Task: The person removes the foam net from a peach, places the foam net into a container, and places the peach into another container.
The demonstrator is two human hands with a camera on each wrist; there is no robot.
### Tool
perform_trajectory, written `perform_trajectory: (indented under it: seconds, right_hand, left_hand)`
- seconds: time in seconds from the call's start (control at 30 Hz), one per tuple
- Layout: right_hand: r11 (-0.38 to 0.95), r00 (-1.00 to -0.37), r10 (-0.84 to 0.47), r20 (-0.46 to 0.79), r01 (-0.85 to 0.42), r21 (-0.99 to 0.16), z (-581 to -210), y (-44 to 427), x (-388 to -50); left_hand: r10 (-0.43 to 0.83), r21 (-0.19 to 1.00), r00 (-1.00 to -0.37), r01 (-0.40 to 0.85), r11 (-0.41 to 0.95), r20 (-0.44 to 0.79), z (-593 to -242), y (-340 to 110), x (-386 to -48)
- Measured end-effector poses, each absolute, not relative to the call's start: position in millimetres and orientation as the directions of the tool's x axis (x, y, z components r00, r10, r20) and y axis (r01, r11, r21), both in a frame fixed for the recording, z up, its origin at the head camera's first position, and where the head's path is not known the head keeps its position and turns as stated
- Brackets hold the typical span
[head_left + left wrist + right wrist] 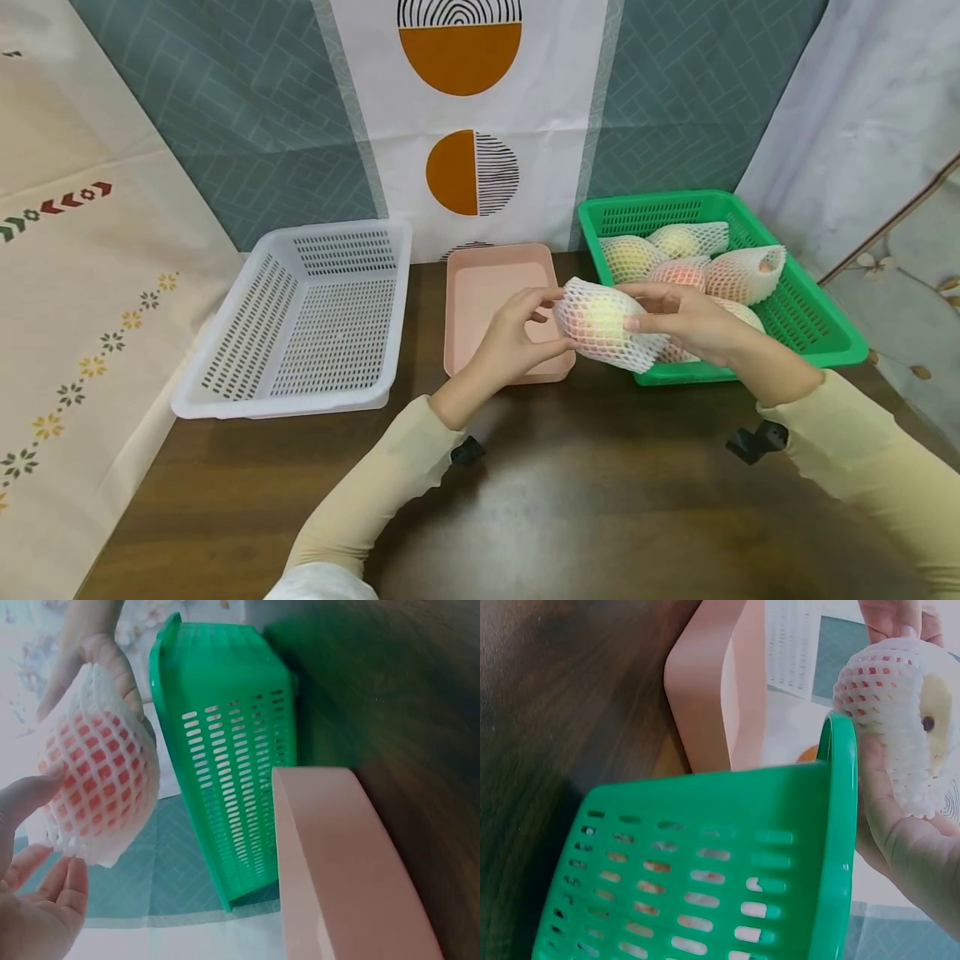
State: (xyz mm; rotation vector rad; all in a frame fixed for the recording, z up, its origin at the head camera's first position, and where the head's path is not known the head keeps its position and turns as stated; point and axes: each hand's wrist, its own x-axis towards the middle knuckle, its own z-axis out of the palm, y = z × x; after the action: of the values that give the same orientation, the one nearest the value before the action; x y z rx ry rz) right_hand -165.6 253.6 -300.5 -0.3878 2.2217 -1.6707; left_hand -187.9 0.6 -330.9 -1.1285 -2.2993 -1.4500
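A round fruit in a white foam net (603, 325) is held up between both hands, above the gap between the pink tray and the green basket. My right hand (693, 329) grips its right side, thumb in front and fingers behind. The left hand (510, 333) pinches the net's left end with thumb and fingertips. In the left wrist view the netted fruit (97, 772) shows red through the mesh. From the right wrist, the fruit (934, 720) shows a pale bare patch with a dark spot at the net's opening.
The green basket (825, 350) at the right holds several netted fruits (746, 273). A pink tray (498, 271) stands in the middle, and a white basket (337, 333) with slotted walls is at the left. Patterned cloth (285, 125) hangs behind them.
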Motion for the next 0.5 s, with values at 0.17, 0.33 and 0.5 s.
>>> perform_trajectory:
  seconds: [0.17,0.33,0.5]
  right_hand:
    - [0.252,-0.889,-0.448,-0.093,-0.026,-0.967,-305,250,-164]
    - [0.186,-0.881,-0.465,-0.089,0.001,-0.983,-308,247,-160]
    - [0.178,-0.888,-0.454,-0.075,-0.008,-0.984,-309,243,-153]
  left_hand:
    - [0.523,0.644,-0.63,0.742,0.187,0.574,-331,-7,-185]
    - [0.559,0.659,-0.61,0.738,0.143,0.562,-330,-11,-183]
    - [0.583,0.598,-0.567,0.784,0.166,0.582,-328,-18,-183]
